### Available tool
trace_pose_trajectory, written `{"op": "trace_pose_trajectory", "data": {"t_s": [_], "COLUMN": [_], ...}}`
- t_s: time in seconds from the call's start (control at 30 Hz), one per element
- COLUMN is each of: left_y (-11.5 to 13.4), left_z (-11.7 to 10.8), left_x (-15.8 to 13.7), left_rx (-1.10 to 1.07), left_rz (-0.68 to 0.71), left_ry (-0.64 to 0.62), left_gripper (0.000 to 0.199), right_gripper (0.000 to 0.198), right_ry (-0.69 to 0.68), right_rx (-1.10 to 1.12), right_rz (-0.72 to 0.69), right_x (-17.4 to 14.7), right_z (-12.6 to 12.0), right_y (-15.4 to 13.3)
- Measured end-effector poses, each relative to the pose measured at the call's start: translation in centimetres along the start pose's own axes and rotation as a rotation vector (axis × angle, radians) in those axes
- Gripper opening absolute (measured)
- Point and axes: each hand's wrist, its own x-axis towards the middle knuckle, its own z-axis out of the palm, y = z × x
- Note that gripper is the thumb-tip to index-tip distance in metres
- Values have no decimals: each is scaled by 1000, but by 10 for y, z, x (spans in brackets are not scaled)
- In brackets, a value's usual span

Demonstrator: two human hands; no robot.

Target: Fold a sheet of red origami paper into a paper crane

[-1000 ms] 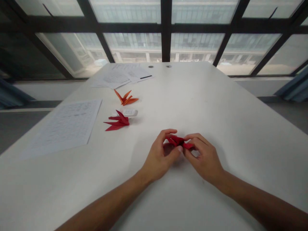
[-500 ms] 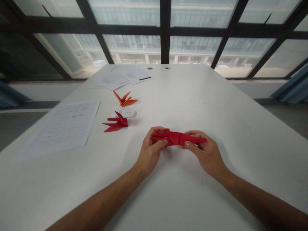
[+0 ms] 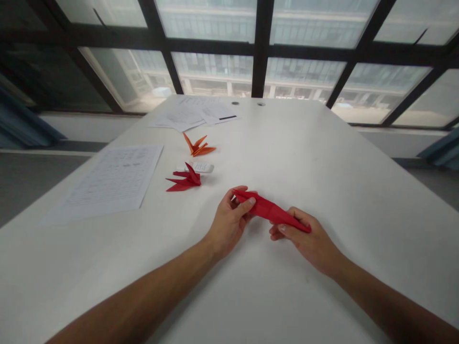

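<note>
A long, narrow piece of folded red paper is held just above the white table, slanting down from left to right. My left hand pinches its left end, thumb on top and fingers underneath. Toward the right end, my right hand grips it between thumb and fingers, and the pointed tip shows past the thumb. Left of my hands lies a red origami crane with pointed parts fanned out. Behind it is an orange origami crane.
A white item with printed text, perhaps an eraser, lies behind the red crane. A printed sheet rests at the left of the table. More papers overlap at the far end, near two round holes and the windows.
The folded red paper has turned from nearly level to a slant, its right end lower. My right hand has moved down with it. The whole view has shifted slightly.
</note>
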Motion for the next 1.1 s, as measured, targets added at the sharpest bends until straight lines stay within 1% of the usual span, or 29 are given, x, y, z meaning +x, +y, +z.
{"op": "trace_pose_trajectory", "data": {"t_s": [0.1,0.2,0.3,0.37,0.43,0.53,0.6,0.7,0.8,0.87,0.97,1.03,1.1], "left_y": [0,1,5,7,6,3,0,-3,-5,-5,-5,-4,-2], "left_z": [-1,-2,-4,-5,-5,-3,-2,-1,-1,-2,-3,-3,-3], "left_x": [1,4,7,7,3,-5,-10,-14,-13,-11,-12,-13,-15], "left_rx": [-16,-8,28,70,125,241,299,297,247,233,283,332,362], "left_rz": [12,46,87,91,80,52,43,42,17,7,-1,-22,-38], "left_ry": [9,-1,-53,-112,-181,-277,-301,-283,-254,-247,-308,-364,-392], "left_gripper": [50,49,48,47,44,44,46,49,47,44,41,44,50], "right_gripper": [17,19,27,28,30,36,37,31,27,20,9,9,11], "right_ry": [-17,29,138,149,91,11,-13,-53,-29,-6,19,34,33], "right_rx": [17,-22,-219,-358,-407,-375,-398,-374,-272,-236,-223,-217,-202], "right_rz": [-23,-119,-240,-259,-237,-195,-157,-119,-107,-105,-98,-85,-72], "right_x": [0,0,1,1,-1,-6,-8,-10,-9,-9,-9,-10,-10], "right_z": [0,-2,-8,-9,-7,1,7,12,12,11,10,9,8], "right_y": [-1,-6,-13,-16,-17,-18,-19,-18,-16,-15,-14,-13,-13]}}
